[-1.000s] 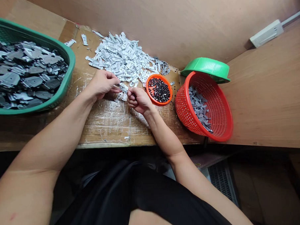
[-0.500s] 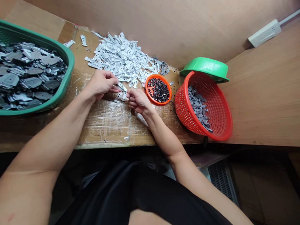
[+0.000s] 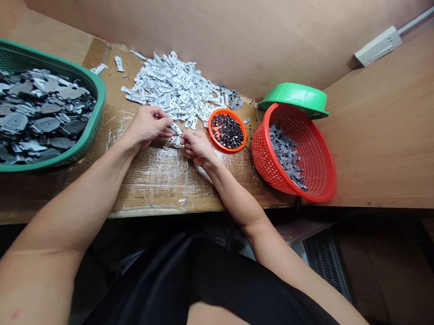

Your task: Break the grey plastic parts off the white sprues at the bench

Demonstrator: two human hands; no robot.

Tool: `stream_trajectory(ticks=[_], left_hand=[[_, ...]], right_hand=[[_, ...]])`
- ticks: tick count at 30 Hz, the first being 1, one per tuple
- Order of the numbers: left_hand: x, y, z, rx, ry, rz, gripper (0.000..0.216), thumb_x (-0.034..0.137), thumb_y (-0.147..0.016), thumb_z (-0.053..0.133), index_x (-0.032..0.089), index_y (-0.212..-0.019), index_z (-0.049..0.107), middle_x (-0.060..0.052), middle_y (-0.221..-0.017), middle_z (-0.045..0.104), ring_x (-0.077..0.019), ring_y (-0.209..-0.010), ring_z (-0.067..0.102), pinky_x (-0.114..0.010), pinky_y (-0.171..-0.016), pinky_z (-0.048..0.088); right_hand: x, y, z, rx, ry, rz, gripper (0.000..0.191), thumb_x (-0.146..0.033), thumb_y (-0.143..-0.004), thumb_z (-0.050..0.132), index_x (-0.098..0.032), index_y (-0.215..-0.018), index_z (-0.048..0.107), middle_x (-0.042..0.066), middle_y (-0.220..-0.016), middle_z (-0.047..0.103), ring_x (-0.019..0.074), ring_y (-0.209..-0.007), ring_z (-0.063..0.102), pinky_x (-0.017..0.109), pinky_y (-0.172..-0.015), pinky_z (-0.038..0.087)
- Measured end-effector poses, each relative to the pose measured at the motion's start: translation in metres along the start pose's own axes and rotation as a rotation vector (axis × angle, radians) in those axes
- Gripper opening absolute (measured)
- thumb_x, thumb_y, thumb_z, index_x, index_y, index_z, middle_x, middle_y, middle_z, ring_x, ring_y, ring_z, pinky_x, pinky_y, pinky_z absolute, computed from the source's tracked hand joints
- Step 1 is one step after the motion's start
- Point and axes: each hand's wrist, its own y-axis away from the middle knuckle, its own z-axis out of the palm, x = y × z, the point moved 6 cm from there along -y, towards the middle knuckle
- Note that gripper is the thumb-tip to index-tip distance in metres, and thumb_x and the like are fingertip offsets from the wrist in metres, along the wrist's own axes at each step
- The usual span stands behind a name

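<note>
My left hand (image 3: pixel 147 125) rests on the bench with its fingers curled, pinching a small white metal clip (image 3: pixel 173 130) at the near edge of a large pile of white clips (image 3: pixel 170 88). My right hand (image 3: pixel 195 145) is closed in a pinch right beside it, fingertips touching the same clip; what it holds, if anything, is too small to name. A small orange bowl (image 3: pixel 211 122) of tiny dark parts sits just right of my right hand.
A green basket (image 3: pixel 93 132) of grey metal pieces stands at the left. A red mesh basket (image 3: pixel 311 182) with grey parts leans at the right against an upturned green bowl (image 3: pixel 296 96). A white power strip (image 3: pixel 376 45) lies on the right-hand surface.
Both hands have drawn slightly closer together over the clip; my right hand moved a little left toward my left fingertips. The view shifted slightly.
</note>
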Motion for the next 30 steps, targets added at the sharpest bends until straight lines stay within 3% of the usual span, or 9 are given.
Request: stream_trajectory(ticks=[8,10,16,21,24,26,28,30], left_hand=[[0.006,0.004,0.0,-0.018,0.011,0.007,0.033,0.011,-0.073,0.095,0.021,-0.078,0.064,-0.003,-0.074,0.069,-0.0226,-0.074,0.08,-0.037,-0.078,0.068],[0.008,0.005,-0.001,-0.012,0.004,0.016,0.035,0.011,-0.071,0.097,0.021,-0.078,0.064,-0.002,-0.072,0.069,-0.0213,-0.073,0.078,-0.036,-0.077,0.068],[0.013,0.009,-0.002,-0.029,-0.009,0.023,0.032,0.008,-0.076,0.093,0.021,-0.075,0.064,-0.002,-0.074,0.067,-0.0217,-0.074,0.08,-0.038,-0.082,0.067],[0.014,0.013,0.003,-0.038,0.002,0.022,0.036,0.007,-0.076,0.096,0.021,-0.074,0.063,0.0,-0.07,0.067,-0.0183,-0.068,0.077,-0.034,-0.078,0.068],[0.015,0.014,0.005,-0.064,0.043,-0.007,0.039,0.019,-0.079,0.103,0.021,-0.078,0.064,-0.001,-0.071,0.07,-0.0176,-0.068,0.077,-0.03,-0.075,0.067],[0.011,0.015,0.006,-0.118,0.067,-0.104,0.043,0.042,-0.085,0.105,0.022,-0.083,0.067,-0.004,-0.073,0.075,-0.0196,-0.068,0.077,-0.03,-0.071,0.066],[0.004,0.017,0.008,-0.2,0.062,-0.24,0.049,0.061,-0.087,0.101,0.022,-0.085,0.07,-0.009,-0.073,0.077,-0.0215,-0.064,0.075,-0.03,-0.062,0.063],[-0.001,0.019,0.01,-0.302,0.036,-0.31,0.047,0.058,-0.086,0.102,0.021,-0.08,0.074,-0.011,-0.071,0.076,-0.0197,-0.057,0.069,-0.028,-0.053,0.054]], right_hand=[[0.008,-0.001,0.001,0.002,0.007,0.01,0.048,-0.025,-0.114,0.066,-0.023,-0.068,0.053,-0.014,-0.045,0.031,0.0042,-0.039,0.019,0.018,-0.04,0.016],[0.008,0.0,0.0,0.022,0.012,0.011,0.047,-0.029,-0.112,0.073,-0.024,-0.071,0.05,-0.015,-0.046,0.033,0.0041,-0.04,0.02,0.018,-0.041,0.016],[-0.001,0.003,-0.003,-0.052,0.003,-0.053,0.045,-0.044,-0.094,0.097,-0.025,-0.089,0.058,-0.011,-0.064,0.058,0.0043,-0.046,0.035,0.017,-0.042,0.018],[0.002,-0.007,-0.005,-0.111,0.102,-0.164,0.044,-0.054,-0.099,0.09,-0.025,-0.089,0.059,-0.007,-0.069,0.06,0.0073,-0.05,0.04,0.021,-0.045,0.023],[-0.005,-0.007,-0.01,-0.055,0.335,-0.331,0.034,-0.046,-0.11,0.078,-0.025,-0.091,0.06,-0.006,-0.074,0.059,0.0113,-0.059,0.046,0.023,-0.055,0.036],[-0.017,0.0,-0.012,0.004,0.611,-0.519,0.023,-0.033,-0.114,0.071,-0.024,-0.094,0.062,-0.001,-0.084,0.064,0.0155,-0.075,0.056,0.026,-0.072,0.047],[-0.026,0.009,-0.009,0.009,0.906,-0.688,0.016,-0.023,-0.115,0.064,-0.023,-0.1,0.065,0.005,-0.1,0.069,0.02,-0.094,0.061,0.031,-0.09,0.051],[-0.028,0.013,-0.008,-0.024,1.129,-0.772,0.016,-0.021,-0.118,0.058,-0.022,-0.107,0.07,0.009,-0.111,0.07,0.0229,-0.102,0.061,0.034,-0.096,0.05]])
